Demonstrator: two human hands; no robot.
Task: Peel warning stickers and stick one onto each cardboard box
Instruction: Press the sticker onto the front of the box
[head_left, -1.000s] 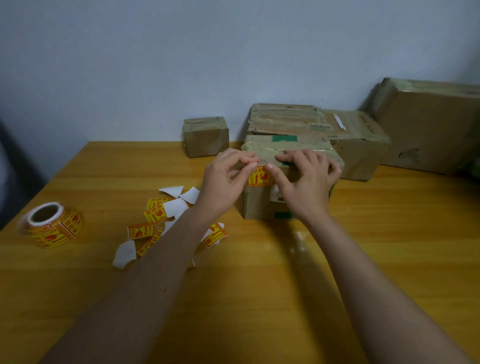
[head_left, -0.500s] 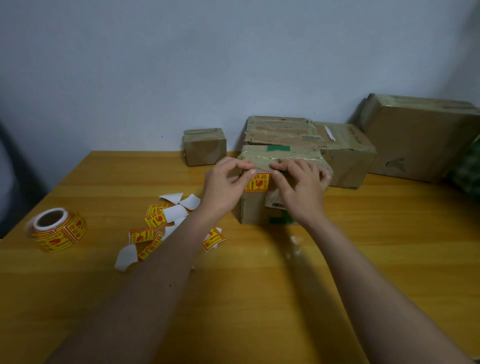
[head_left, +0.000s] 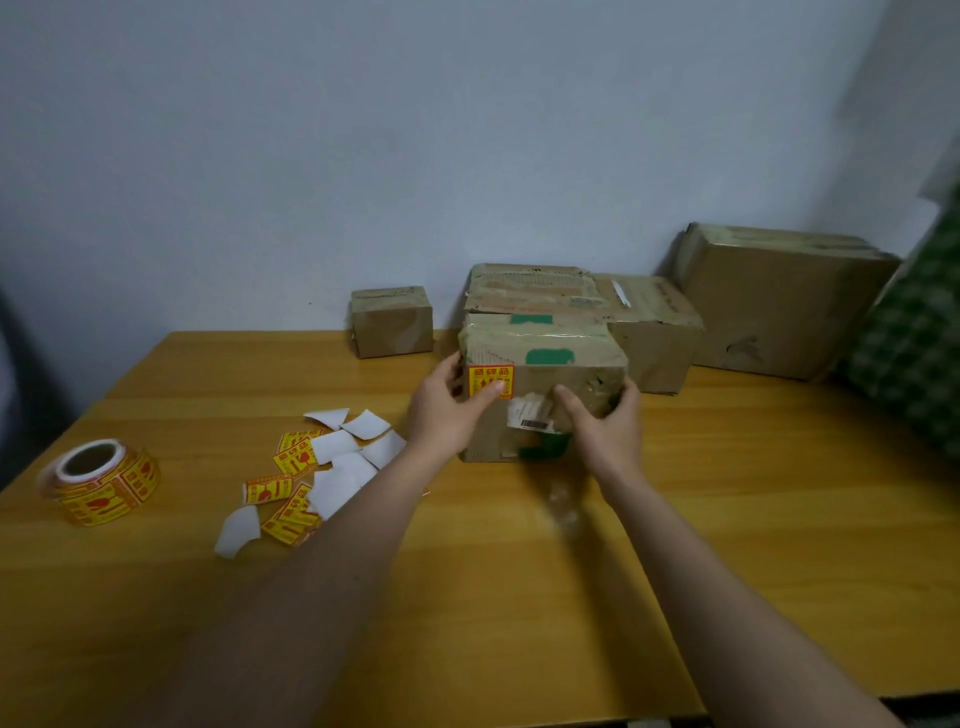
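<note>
A cardboard box (head_left: 566, 379) with green tape patches stands on the wooden table (head_left: 519, 597) in front of me. A yellow and red warning sticker (head_left: 490, 379) is stuck on the upper left of its near face. My left hand (head_left: 448, 410) grips the box's left edge, its thumb pressing the sticker's lower part. My right hand (head_left: 602, 421) grips the box's right side, thumb on the near face beside a torn white barcode label (head_left: 530, 413). A sticker roll (head_left: 101, 480) lies at the far left.
Loose stickers and white backing scraps (head_left: 317, 467) lie left of my left arm. Along the wall stand a small box (head_left: 392, 321), two medium boxes (head_left: 649, 332) behind the held one, and a large box (head_left: 779, 301). Green checked fabric (head_left: 914, 364) is at the right edge.
Both hands slid from the top front edge of the box down to its sides. The sticker now lies flat and fully visible on the near face. My view tilted up.
</note>
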